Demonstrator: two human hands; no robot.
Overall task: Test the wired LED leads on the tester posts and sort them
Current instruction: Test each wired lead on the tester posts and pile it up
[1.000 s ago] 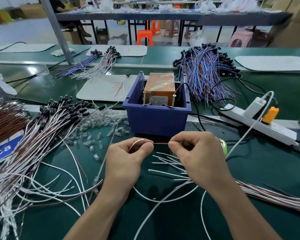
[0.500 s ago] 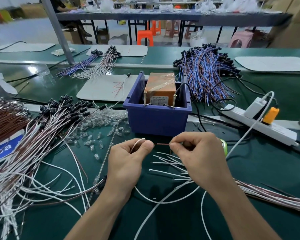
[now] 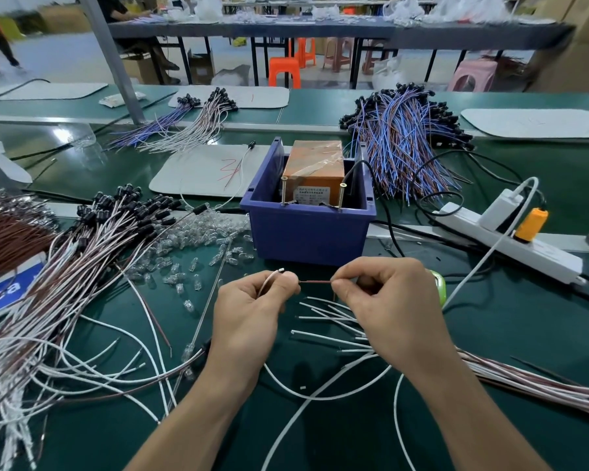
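**One lead pinched between both hands, short of the tester posts**

A thin brown wire (image 3: 315,282) is held taut and level between the left hand (image 3: 249,314) and the right hand (image 3: 385,307), just above the green bench top (image 3: 490,317). It is pinched at each end between thumb and forefinger, with the other fingers curled in. A white wire end (image 3: 269,278) is also gripped in the left hand and curves up over its knuckles. Whether the two wires belong to one lead cannot be told.

The held lead is kept just in front of the blue bin (image 3: 306,239), apart from it. An orange tester box (image 3: 313,164) is set inside the bin, and two brass posts (image 3: 283,192) are seen standing upright at its near face; neither is touched by the wire.

Loose white leads (image 3: 330,317) are spread on the bench beneath the right hand. A large bundle of black-capped leads (image 3: 92,253) is laid to the left, and clear LEDs (image 3: 198,239) are scattered between it and the bin. A blue-and-brown bundle (image 3: 402,144) is piled behind the bin on the right, near a white power strip (image 3: 510,243).
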